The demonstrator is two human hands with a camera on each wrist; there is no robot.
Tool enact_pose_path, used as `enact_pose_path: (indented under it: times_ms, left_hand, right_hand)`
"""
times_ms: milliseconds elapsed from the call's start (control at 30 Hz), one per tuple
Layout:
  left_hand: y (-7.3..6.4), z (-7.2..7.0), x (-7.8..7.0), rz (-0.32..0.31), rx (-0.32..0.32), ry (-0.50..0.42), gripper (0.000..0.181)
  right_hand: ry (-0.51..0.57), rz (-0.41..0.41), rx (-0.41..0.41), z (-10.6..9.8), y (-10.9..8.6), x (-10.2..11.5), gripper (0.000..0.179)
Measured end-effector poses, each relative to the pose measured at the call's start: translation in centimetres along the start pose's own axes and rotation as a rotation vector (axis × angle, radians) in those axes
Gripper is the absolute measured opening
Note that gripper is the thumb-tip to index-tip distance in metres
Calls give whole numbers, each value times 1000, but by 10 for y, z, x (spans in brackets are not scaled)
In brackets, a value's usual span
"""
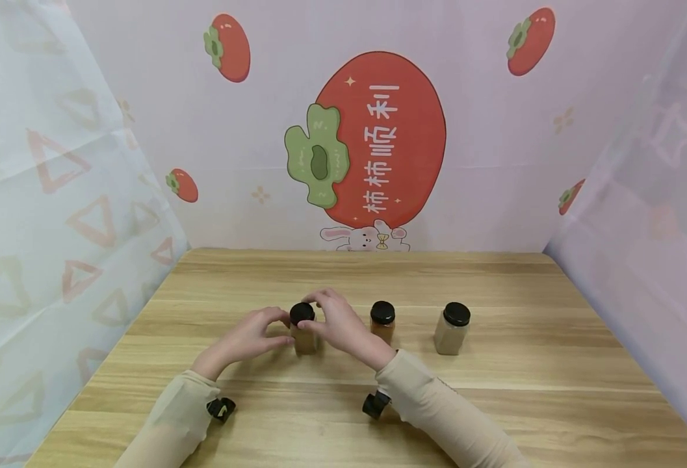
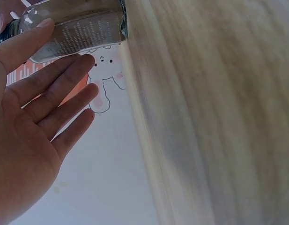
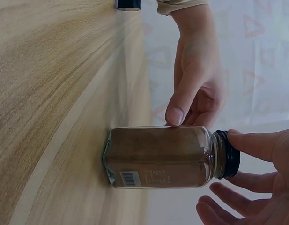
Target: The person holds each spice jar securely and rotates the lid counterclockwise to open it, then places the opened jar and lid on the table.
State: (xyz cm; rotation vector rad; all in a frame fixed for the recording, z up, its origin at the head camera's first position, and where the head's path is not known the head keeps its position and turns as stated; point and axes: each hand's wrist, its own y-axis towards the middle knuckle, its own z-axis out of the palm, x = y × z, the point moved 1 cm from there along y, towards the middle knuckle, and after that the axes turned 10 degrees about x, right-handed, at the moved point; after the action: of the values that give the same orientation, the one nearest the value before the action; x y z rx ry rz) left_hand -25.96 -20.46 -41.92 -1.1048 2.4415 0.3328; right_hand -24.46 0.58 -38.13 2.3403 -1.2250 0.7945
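A glass spice jar (image 1: 306, 342) with brown powder and a black screw lid (image 3: 228, 154) stands upright on the table, between both hands. My right hand (image 1: 338, 323) reaches over from the right and pinches the lid, thumb on the near side and index finger across from it. On the left, my left hand (image 1: 251, 336) sits beside the jar, thumb tip at its glass side. The fingers (image 2: 64, 93) of that hand are spread and fairly straight in the left wrist view. Printed text and a barcode label show on the glass in the wrist views.
Close to the right forearm stands a second jar (image 1: 382, 330) with orange-brown content and a black lid. Farther right is a third jar (image 1: 451, 336) holding paler powder. The wooden table (image 1: 495, 286) ends at a printed cloth backdrop (image 1: 478, 162), with cloth sides.
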Motion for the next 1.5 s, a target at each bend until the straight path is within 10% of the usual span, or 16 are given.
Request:
enact_pose_path:
  times_ms: [1500]
  left_hand:
    - [0, 0, 0, 14, -14, 10, 29]
  right_hand:
    - [-144, 94, -187, 8, -5, 1, 49]
